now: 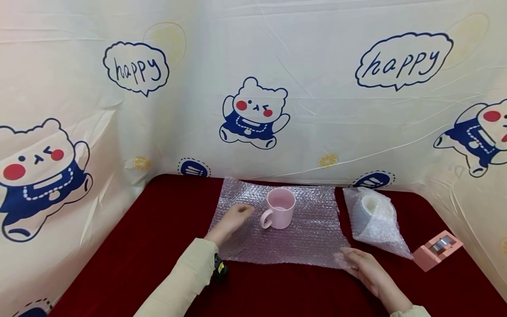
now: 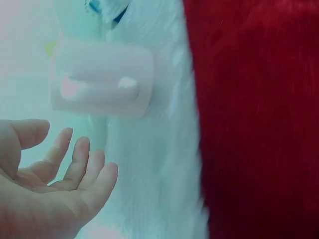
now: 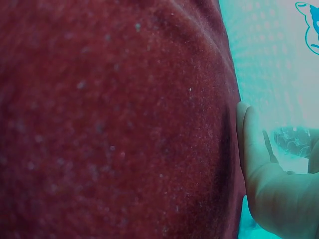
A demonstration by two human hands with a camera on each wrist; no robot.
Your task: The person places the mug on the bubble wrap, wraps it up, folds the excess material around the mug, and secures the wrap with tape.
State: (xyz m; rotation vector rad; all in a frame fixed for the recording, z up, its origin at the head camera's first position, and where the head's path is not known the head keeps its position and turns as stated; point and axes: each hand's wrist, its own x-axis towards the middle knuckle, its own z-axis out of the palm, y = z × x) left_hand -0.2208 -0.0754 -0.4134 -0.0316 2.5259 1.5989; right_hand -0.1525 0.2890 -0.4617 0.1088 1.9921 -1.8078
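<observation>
A pink mug (image 1: 282,216) stands upright on a sheet of bubble wrap (image 1: 305,246), its handle turned toward the near left. Just left of that handle is my left hand (image 1: 236,215), apart from the mug. The left wrist view shows this hand (image 2: 60,184) with loosely bent, spread fingers and nothing in them; the mug (image 2: 102,77) looks pale there. At the sheet's near right corner, my right hand (image 1: 364,268) pinches the wrap between thumb and fingers. In the right wrist view the right hand's fingers (image 3: 251,144) lie along the wrap's edge, close to the cloth.
Right of the sheet lies a round, hollow item inside a bubble-wrap pouch (image 1: 376,224). Beside it is a small pink box-shaped thing (image 1: 437,250) with a silvery part. Dark red cloth (image 1: 158,229) covers the table, and a printed curtain (image 1: 325,119) hangs behind and at both sides.
</observation>
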